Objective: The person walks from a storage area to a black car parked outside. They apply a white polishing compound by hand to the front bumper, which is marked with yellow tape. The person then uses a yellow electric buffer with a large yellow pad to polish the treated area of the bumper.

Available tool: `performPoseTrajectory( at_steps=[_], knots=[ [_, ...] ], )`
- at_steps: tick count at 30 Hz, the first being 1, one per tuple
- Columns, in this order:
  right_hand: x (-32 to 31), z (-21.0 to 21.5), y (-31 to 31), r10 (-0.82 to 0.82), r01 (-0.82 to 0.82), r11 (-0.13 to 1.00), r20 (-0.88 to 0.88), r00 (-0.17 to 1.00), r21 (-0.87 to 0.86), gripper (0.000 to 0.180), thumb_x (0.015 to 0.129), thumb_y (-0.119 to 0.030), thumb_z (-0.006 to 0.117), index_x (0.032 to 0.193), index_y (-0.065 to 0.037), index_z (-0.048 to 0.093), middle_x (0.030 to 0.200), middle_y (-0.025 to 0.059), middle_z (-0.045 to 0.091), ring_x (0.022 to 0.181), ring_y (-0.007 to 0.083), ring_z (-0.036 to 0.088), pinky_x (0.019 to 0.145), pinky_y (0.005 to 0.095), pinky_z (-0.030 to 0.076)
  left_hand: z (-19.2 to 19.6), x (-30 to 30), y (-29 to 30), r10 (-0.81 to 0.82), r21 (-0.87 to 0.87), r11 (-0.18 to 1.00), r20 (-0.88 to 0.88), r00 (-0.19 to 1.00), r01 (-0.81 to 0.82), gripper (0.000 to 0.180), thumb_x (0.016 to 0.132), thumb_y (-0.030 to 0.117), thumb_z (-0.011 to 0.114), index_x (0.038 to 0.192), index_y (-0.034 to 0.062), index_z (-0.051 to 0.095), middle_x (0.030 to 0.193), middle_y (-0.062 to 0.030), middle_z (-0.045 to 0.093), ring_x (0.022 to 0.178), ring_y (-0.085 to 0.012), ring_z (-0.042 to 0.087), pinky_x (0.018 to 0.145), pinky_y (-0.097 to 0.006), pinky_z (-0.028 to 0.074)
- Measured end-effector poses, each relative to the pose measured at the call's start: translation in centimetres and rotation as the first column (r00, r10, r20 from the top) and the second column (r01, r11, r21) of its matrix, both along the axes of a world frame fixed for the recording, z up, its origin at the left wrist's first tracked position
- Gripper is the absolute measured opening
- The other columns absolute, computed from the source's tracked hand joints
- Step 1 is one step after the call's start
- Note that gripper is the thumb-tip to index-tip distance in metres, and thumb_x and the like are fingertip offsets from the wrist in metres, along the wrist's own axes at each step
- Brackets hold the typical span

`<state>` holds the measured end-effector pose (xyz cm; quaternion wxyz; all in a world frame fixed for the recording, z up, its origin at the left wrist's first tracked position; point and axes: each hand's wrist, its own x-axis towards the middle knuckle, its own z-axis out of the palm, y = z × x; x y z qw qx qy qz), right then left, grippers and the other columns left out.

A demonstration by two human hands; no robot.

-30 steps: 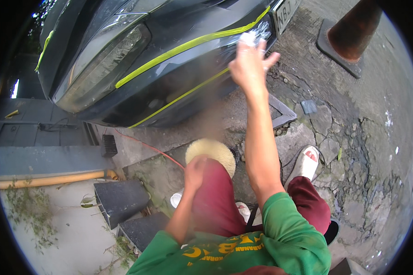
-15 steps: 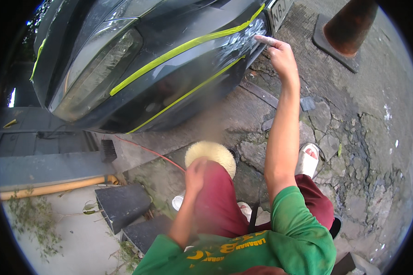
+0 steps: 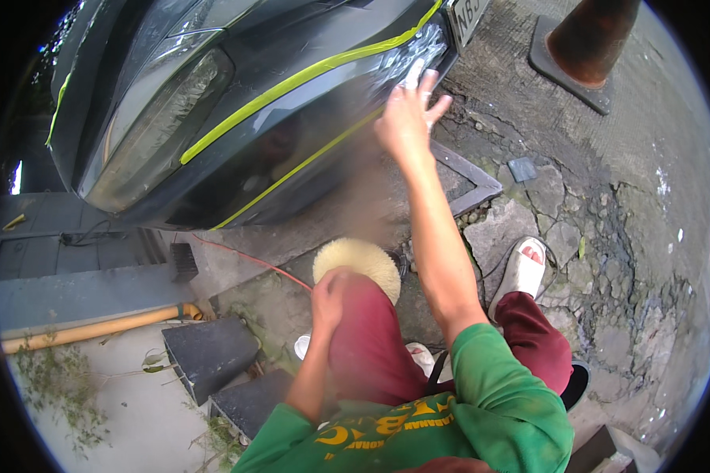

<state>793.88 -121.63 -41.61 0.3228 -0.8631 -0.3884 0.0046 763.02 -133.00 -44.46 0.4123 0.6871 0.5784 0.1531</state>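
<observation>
A dark grey car bumper (image 3: 292,154) fills the upper left, with two yellow-green tape strips (image 3: 292,81) along it. My right hand (image 3: 409,118) is at the bumper's far right end, fingers apart, white paste on the fingertips. One white finger reaches to a smeared white patch (image 3: 420,49) beside the number plate (image 3: 467,17); firm contact is hard to tell. Resting on my knee, my left hand (image 3: 329,303) looks open and holds nothing visible. Just beyond that knee is a round cream wool polishing pad (image 3: 363,262), its machine mostly hidden.
A worn traffic cone (image 3: 592,43) stands on cracked paving at the upper right. An orange cord (image 3: 252,260) runs towards my left hand. Black plant pots (image 3: 211,356), a yellow pipe (image 3: 102,327) and a grey ledge (image 3: 79,292) are at the left.
My right hand has moved left and nearer along the bumper, its fingers spreading from a single pointing finger. My left hand stays on the knee. The whole view has shifted slightly.
</observation>
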Motion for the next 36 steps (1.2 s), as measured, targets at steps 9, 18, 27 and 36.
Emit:
performPoseTrajectory(
  at_steps=[9,18,27,36],
  knots=[
    [4.3,1.6,-0.9,-0.104,0.218,0.903,-0.304,0.947,0.370,0.054,0.075,0.002,0.048,0.129,-0.005,0.054,0.131,0.0126,0.057,0.134,0.0335,0.040,0.109,0.0686,0.008,0.0,-1.1,0.1,0.005,-0.010,1.000,-0.009,1.000,-0.005,0.029,0.093,0.019,0.056,0.111,-0.0024,0.064,0.106,-0.0133,0.069,0.099,-0.0188,0.063,0.089,-0.030,0.046],
    [6.9,-1.6,2.5,-0.042,0.148,0.958,-0.392,0.919,0.244,0.059,0.077,-0.006,0.052,0.136,-0.011,0.050,0.141,0.0169,0.047,0.140,0.0350,0.030,0.109,0.0663,0.016,-0.2,-1.7,0.5,0.034,-0.016,0.999,-0.038,0.999,-0.035,0.030,0.094,0.020,0.055,0.110,-0.0044,0.064,0.103,-0.0129,0.069,0.098,-0.0179,0.062,0.089,-0.029,0.046],
    [9.4,-5.0,5.0,-0.155,0.392,0.843,-0.532,0.833,0.368,0.073,0.077,-0.008,0.054,0.145,-0.030,0.038,0.153,0.0220,0.020,0.142,0.0384,0.020,0.111,0.0575,0.022,-1.5,-2.8,0.7,0.094,-0.012,0.996,0.032,0.995,-0.094,0.029,0.094,0.020,0.056,0.111,-0.0027,0.065,0.101,-0.0098,0.069,0.095,-0.0144,0.062,0.086,-0.027,0.046],
    [-3.2,1.8,0.1,0.186,-0.188,0.982,-0.169,0.968,-0.001,0.064,0.073,-0.009,0.055,0.131,0.013,0.039,0.149,0.0334,0.016,0.140,0.0525,0.011,0.103,0.0744,0.014,-6.0,-9.1,1.8,0.454,-0.058,0.889,0.240,0.858,-0.454,0.031,0.093,0.013,0.057,0.121,0.0015,0.058,0.114,-0.0108,0.063,0.106,-0.0172,0.058,0.091,-0.029,0.046]
  ],
)
